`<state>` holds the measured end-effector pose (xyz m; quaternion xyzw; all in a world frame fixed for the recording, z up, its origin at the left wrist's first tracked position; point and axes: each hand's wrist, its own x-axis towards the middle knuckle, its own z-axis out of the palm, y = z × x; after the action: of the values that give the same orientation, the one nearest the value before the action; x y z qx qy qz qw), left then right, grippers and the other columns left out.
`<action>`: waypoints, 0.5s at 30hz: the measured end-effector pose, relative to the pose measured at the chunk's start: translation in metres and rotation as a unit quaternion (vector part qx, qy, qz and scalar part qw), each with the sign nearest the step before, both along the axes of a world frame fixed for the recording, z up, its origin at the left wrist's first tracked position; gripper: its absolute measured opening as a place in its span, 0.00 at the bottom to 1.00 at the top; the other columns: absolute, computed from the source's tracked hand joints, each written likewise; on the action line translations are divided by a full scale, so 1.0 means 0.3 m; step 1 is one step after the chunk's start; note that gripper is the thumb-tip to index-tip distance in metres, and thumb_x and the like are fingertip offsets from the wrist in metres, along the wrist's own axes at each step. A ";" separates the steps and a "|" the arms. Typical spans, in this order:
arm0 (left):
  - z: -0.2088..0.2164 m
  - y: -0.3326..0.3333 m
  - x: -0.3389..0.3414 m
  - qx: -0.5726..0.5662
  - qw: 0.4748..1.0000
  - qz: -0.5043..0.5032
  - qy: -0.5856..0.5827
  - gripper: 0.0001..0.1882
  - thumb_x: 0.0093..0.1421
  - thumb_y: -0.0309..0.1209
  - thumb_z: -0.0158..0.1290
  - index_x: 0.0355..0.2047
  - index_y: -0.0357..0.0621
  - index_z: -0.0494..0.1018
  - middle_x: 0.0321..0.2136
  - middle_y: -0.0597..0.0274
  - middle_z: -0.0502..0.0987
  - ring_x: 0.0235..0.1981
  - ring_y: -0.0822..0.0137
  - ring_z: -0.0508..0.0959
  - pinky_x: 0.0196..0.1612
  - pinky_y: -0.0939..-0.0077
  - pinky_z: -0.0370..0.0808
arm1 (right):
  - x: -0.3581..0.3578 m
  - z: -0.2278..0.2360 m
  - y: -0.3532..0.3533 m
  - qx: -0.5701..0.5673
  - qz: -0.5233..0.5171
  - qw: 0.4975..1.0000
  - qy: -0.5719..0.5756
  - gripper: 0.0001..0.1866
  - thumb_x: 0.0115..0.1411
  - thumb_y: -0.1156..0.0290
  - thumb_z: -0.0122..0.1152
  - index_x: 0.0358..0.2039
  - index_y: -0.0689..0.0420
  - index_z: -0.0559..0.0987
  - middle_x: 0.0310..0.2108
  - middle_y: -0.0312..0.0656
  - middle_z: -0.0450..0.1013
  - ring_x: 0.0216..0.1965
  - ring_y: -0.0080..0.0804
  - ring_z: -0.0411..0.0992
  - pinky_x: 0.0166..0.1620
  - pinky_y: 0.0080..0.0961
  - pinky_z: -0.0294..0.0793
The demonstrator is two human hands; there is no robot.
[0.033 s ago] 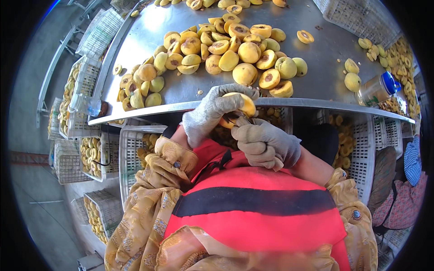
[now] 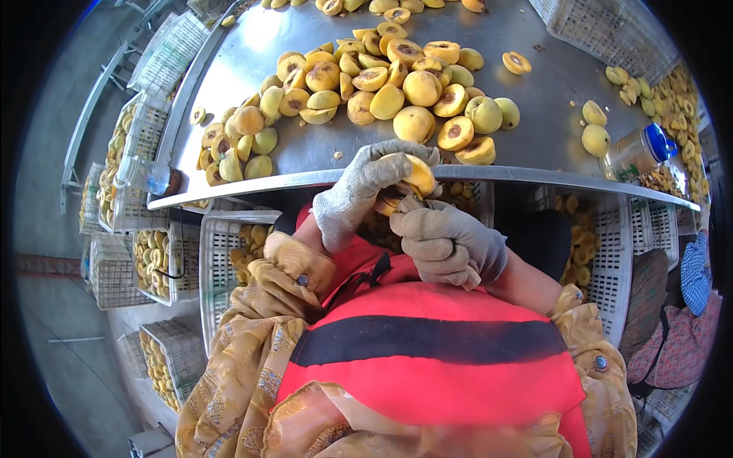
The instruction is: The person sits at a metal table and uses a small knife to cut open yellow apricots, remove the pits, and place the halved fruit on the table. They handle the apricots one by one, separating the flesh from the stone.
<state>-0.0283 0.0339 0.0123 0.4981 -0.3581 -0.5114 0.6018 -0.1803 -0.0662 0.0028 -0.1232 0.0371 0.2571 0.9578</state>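
Just off the near edge of the metal table, my left hand [image 2: 353, 187], in a grey-white glove, is closed around a yellow peach half [image 2: 421, 177]. My right hand [image 2: 450, 240], gloved too, has its fingers curled and pressed together against the lower side of that fruit. Whatever the right fingers hold is hidden; a dark spot shows between the hands at the fruit's hollow. Beyond them, a heap of halved yellow peaches [image 2: 387, 102] lies on the tabletop, many with brown pit hollows facing up.
The metal table [image 2: 544, 114] has a raised near edge in front of me. At its right stands a clear jar with a blue lid [image 2: 640, 150]. White crates [image 2: 223, 248] of peach halves stand under the table and to my left. Another person's patterned clothing [image 2: 676, 343] shows at right.
The peach half has turned slightly in my left hand. Both hands stay in nearly the same place.
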 end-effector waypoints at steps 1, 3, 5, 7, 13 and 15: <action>-0.013 -0.007 -0.012 -0.025 0.999 0.014 0.033 0.32 0.57 0.52 0.53 0.50 0.35 0.68 0.36 0.51 0.78 0.35 0.63 0.78 0.41 0.70 0.76 | -0.007 -0.001 -0.008 -0.041 -0.017 0.999 -0.001 0.09 0.65 0.67 0.48 0.27 0.49 0.64 0.11 0.26 0.55 0.06 0.13 0.50 0.07 0.14 0.52; -0.025 -0.021 -0.035 -0.049 0.995 0.065 0.054 0.34 0.58 0.55 0.51 0.53 0.39 0.65 0.40 0.48 0.77 0.35 0.59 0.78 0.42 0.66 0.76 | -0.003 0.055 -0.007 -0.118 -0.052 0.992 -0.009 0.12 0.65 0.67 0.47 0.23 0.46 0.63 0.11 0.26 0.54 0.06 0.14 0.49 0.07 0.15 0.50; -0.068 -0.034 -0.074 -0.074 0.983 0.134 0.098 0.32 0.60 0.55 0.49 0.53 0.41 0.64 0.41 0.47 0.76 0.35 0.58 0.78 0.42 0.64 0.76 | -0.011 0.024 -0.013 -0.098 -0.061 0.992 -0.046 0.09 0.65 0.68 0.48 0.27 0.49 0.63 0.11 0.27 0.55 0.06 0.14 0.49 0.07 0.14 0.50; -0.090 -0.053 -0.078 -0.123 0.952 0.155 0.236 0.31 0.61 0.55 0.46 0.54 0.44 0.63 0.42 0.48 0.74 0.37 0.58 0.77 0.41 0.60 0.76 | -0.027 0.055 -0.018 -0.084 -0.055 0.992 -0.078 0.08 0.64 0.68 0.49 0.28 0.52 0.64 0.11 0.28 0.56 0.06 0.14 0.50 0.07 0.15 0.50; -0.129 -0.033 -0.017 -0.133 0.955 0.261 0.040 0.33 0.62 0.56 0.46 0.56 0.42 0.62 0.44 0.51 0.73 0.43 0.55 0.77 0.42 0.61 0.78 | -0.029 0.103 -0.016 -0.400 -0.088 0.912 0.038 0.08 0.61 0.68 0.51 0.27 0.55 0.67 0.14 0.35 0.64 0.08 0.20 0.60 0.07 0.17 0.56; -0.125 -0.030 -0.031 -0.164 0.953 0.252 0.027 0.32 0.61 0.49 0.50 0.55 0.37 0.63 0.46 0.50 0.74 0.45 0.57 0.77 0.46 0.63 0.77 | 0.001 0.118 0.019 -0.561 -0.119 0.818 0.035 0.06 0.61 0.68 0.51 0.29 0.55 0.69 0.16 0.36 0.65 0.09 0.21 0.63 0.08 0.18 0.58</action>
<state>-0.0377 0.0248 -0.0251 0.4525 -0.2841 -0.2907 0.7937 -0.1799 -0.0605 0.0382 -0.6246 0.2232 0.0799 0.7441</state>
